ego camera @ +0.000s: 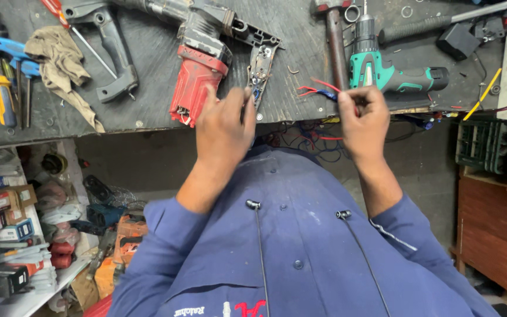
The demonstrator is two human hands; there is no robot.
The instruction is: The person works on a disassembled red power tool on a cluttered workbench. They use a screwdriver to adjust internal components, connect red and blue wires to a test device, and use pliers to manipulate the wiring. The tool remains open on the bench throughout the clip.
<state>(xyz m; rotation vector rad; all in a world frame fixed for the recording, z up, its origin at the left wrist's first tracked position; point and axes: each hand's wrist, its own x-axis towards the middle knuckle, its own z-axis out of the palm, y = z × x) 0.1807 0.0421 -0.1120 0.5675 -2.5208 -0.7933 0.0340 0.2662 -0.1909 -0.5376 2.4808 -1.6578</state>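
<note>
A red and black power tool (200, 64) lies opened on the dark workbench (148, 111), its handle half (262, 58) showing inner wiring. My left hand (225, 126) sits at the bench edge, fingers curled against the open handle near blue wires; what it grips is hidden. My right hand (364, 117) is closed on a small bundle of red and blue wires (319, 91) that sticks out to the left.
A teal cordless drill (382, 70) and a hammer (335, 41) lie behind my right hand. A beige rag (60, 64), blue-handled screwdrivers (7, 82) and a black handle (112, 53) are at left. Shelves of boxes (13, 229) stand below left, a wooden cabinet (500, 223) at right.
</note>
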